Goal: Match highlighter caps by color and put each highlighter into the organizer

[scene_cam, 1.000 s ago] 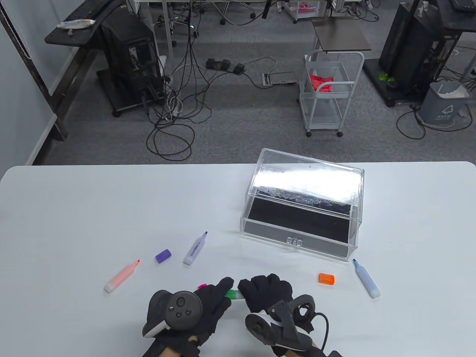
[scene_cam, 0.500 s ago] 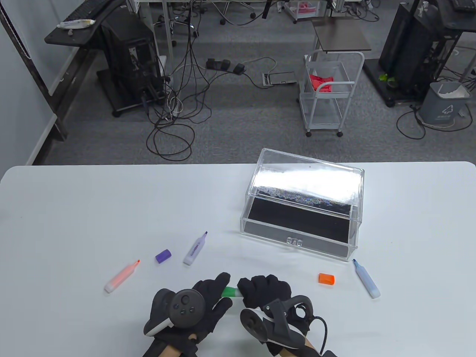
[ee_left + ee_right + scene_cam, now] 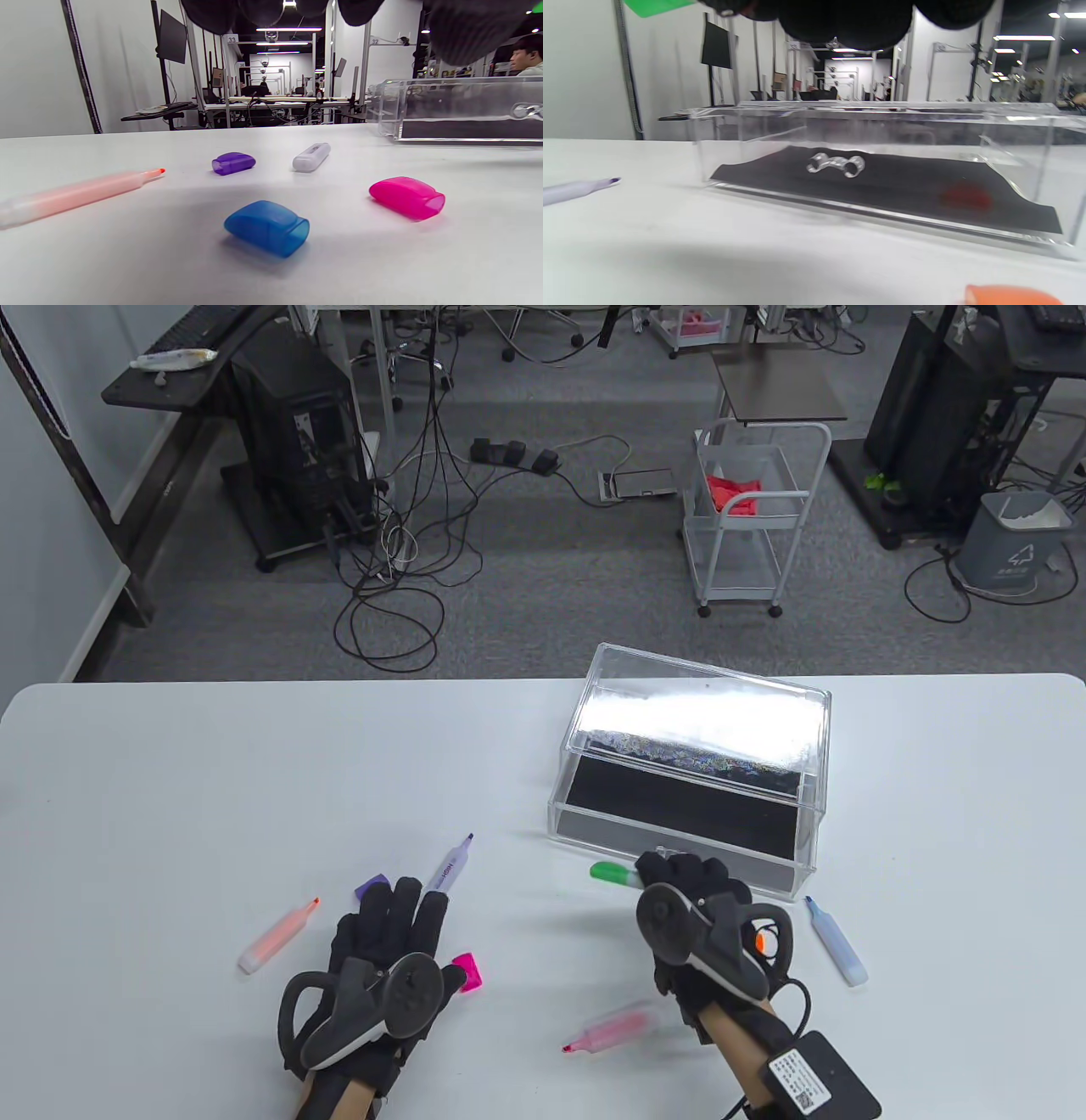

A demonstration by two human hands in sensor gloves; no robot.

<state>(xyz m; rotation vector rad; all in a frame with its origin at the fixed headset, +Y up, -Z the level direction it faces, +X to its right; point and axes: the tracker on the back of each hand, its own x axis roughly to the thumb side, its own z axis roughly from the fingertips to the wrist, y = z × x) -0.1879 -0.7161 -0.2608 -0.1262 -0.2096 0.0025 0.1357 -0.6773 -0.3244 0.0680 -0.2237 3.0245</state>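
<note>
five highlighters (image 3: pixel 277 936), four loose caps (image 3: pixel 267 227)

Organizer (image 3: pixel 691 746): clear glossy acrylic, matt black liner, upper right of tabletop (image 3: pixel 212 780). Tabletop: smooth white, faint sheen. Blue cap (image 3: pixel 267 227), pink cap (image 3: pixel 407 198), purple cap (image 3: pixel 233 163): translucent glossy plastic. Orange highlighter (image 3: pixel 76 195): frosted plastic barrel. Gloves on left hand (image 3: pixel 386 937): matt black knit cloth.
</note>
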